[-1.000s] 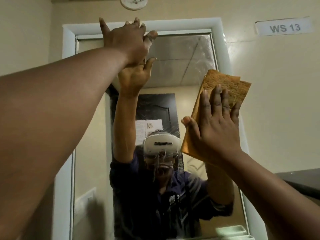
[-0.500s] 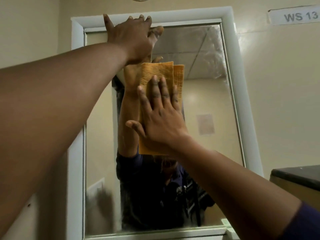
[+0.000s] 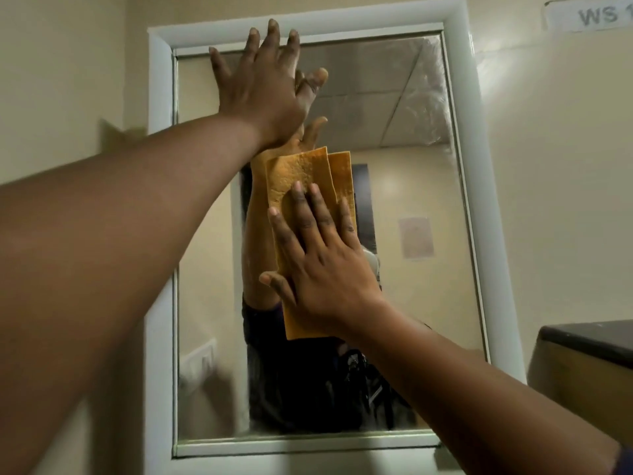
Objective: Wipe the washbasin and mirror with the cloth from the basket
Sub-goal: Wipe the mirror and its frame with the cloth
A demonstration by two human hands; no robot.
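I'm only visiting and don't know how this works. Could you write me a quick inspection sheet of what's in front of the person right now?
Surface: a mirror in a white frame on a cream wall; hazy smears show on the upper right of the glass.
Job's things: a folded orange cloth lies flat against the glass near the middle. No washbasin or basket in view.
Clutter: nothing seen.
Hands: the right hand presses the cloth to the mirror with straight fingers; the left hand is spread flat on the glass, fingertips on the top frame.
Cables: nothing seen.
Surroundings: a sign reading "WS 1", cut off by the picture's edge, at upper right; a dark-topped cabinet at lower right.
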